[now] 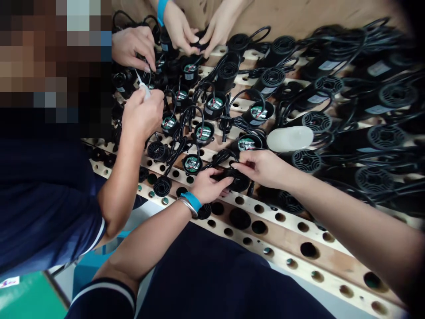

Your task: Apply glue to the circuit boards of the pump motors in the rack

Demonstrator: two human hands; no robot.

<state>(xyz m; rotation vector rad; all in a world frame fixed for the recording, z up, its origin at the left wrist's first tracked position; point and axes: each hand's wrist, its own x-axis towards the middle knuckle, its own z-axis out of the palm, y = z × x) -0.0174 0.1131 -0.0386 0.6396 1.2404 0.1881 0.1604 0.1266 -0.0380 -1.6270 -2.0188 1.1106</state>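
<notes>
My left hand (pixel 210 187), with a blue band and a silver bracelet at the wrist, is closed around a black round housing (pixel 239 180) near the front edge of the rack. Just right of it, my right hand (pixel 262 167) has thumb and fingers pinched together at the housing's upper side, by a black cable (pixel 224 155); what sits between the fingertips is hidden. Behind my hands stands an open black housing with a green circuit board (pixel 246 143). A whitish oval object (pixel 290 138) lies just beyond my right hand.
Several open housings with boards (pixel 203 131) and coiled cables stand in the holed wooden rack (pixel 282 217). Capped black cylinders (pixel 387 136) fill the right side. At left, a co-worker's hand (pixel 141 110) holds a white-tipped tube (pixel 144 90); another person's hands (pixel 212 33) work at the back.
</notes>
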